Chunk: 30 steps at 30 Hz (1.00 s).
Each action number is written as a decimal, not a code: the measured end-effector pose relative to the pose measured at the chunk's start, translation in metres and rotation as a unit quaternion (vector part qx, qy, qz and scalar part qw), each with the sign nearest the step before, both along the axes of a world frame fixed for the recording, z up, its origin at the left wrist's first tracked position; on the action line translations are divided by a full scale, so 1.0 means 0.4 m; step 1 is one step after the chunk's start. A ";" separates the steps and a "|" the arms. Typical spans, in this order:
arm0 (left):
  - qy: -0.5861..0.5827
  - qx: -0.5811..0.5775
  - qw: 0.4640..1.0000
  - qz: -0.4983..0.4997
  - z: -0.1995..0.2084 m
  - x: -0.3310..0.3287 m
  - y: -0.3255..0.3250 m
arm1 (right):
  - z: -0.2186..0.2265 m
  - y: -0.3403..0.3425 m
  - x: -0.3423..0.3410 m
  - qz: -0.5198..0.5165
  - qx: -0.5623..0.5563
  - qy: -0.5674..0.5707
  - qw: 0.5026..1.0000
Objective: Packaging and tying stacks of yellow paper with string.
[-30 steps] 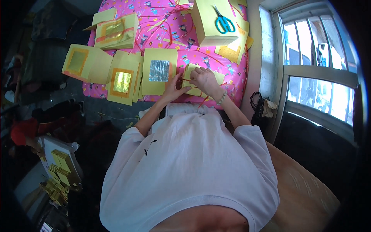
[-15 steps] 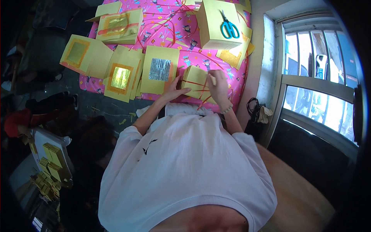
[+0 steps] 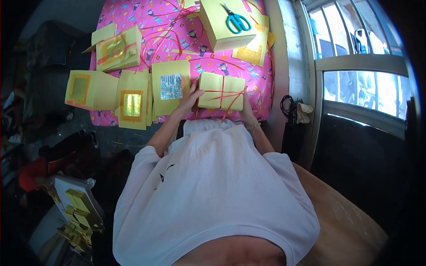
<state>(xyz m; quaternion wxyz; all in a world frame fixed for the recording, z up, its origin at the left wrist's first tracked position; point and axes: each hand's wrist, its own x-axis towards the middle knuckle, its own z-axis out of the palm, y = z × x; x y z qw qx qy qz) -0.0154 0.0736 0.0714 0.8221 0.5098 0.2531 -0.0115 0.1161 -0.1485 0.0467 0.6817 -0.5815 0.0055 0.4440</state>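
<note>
A thick bundle of yellow paper (image 3: 211, 98) lies between my hands near the table's front edge. Red string (image 3: 222, 86) crosses its top both ways, and a loose end hangs over the near side. Against the bundle's left end, my left hand (image 3: 191, 99) is closed, its thumb at the top edge. My right hand (image 3: 249, 114) grips the right end, its fingers partly hidden by the paper. Just left of my left hand is a yellow sheet with a silver foil square (image 3: 171, 86).
Teal-handled scissors (image 3: 238, 22) rest on a tall yellow paper stack (image 3: 217, 37) at the back. Loose red string (image 3: 175, 37) curls over the pink patterned tablecloth (image 3: 128, 11). More yellow stacks with gold foil (image 3: 132, 105) line the left side. A barred window (image 3: 361, 64) stands right.
My right hand has come down from pinching string above the bundle to its right end. The bundle now sits straighter, its crossed string in full view. The whole view has shifted.
</note>
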 end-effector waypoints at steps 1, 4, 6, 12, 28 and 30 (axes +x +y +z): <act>0.017 -0.001 1.000 0.001 -0.010 0.000 0.002 | 0.010 0.006 -0.002 -0.004 -0.011 -0.001 1.000; 0.119 0.003 0.993 -0.010 0.117 0.048 0.017 | 0.082 0.000 0.035 0.065 -0.153 0.039 0.985; 0.193 -0.020 0.979 -0.067 0.088 0.061 0.075 | 0.155 0.006 0.061 0.109 -0.163 0.035 0.980; 0.198 0.036 0.973 -0.114 0.085 0.122 0.074 | 0.108 -0.014 0.087 0.219 -0.208 0.084 0.950; 0.093 0.407 0.908 0.032 -0.016 0.158 0.013 | 0.055 0.134 0.037 -0.063 -0.220 -0.271 0.935; 0.089 0.395 0.914 0.032 -0.018 0.152 0.014 | 0.055 0.133 0.037 -0.061 -0.198 -0.260 0.943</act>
